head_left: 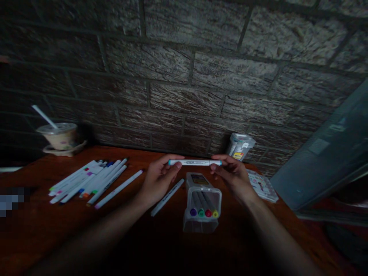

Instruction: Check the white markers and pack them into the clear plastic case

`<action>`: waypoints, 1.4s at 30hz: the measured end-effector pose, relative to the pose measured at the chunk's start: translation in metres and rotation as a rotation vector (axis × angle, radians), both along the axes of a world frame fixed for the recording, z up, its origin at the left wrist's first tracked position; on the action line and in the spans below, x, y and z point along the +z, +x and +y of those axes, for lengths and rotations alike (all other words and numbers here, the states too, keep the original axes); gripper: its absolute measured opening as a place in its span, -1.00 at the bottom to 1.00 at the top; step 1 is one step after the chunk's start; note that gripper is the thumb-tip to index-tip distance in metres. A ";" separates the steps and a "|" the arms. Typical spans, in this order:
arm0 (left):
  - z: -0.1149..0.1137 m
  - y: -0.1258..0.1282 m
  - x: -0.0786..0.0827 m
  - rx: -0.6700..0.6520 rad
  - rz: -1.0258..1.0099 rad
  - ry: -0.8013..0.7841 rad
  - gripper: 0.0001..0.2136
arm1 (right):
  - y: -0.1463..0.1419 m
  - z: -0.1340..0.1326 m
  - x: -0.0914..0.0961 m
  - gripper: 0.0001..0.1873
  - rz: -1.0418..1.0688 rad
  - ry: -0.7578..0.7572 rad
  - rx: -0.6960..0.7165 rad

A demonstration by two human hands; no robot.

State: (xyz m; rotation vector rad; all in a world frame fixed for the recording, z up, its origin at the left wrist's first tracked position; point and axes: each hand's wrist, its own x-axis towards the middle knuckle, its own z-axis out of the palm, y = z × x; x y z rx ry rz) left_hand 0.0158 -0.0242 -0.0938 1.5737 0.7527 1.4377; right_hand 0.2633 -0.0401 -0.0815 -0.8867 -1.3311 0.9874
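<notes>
One white, teal-ended marker [195, 162], above the reddish-brown wooden worktop [135, 159]; left hand [161, 174] and right hand [233, 174] apart, each pinching one end. 
Two single white markers, one purple-tipped [119, 189], one beside the case [168, 197]; one heap of white markers [86, 182] near the left edge, count unclear. 
One open clear plastic case [204, 189]: four markers [204, 207], purple, green, red, yellow ends.

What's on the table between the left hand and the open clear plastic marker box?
One slim white marker with dark lettering lies there, in the head view.
</notes>
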 end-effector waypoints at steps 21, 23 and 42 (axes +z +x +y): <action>-0.004 0.002 0.000 0.013 -0.068 -0.020 -0.79 | 0.001 -0.001 0.004 -0.80 0.061 -0.016 0.044; -0.003 0.002 0.000 0.031 -0.036 -0.023 -0.81 | -0.001 -0.002 0.004 -0.80 0.042 -0.010 0.029; -0.003 0.005 -0.003 0.026 -0.016 -0.049 -0.85 | -0.008 -0.004 0.003 -0.85 0.002 0.034 0.002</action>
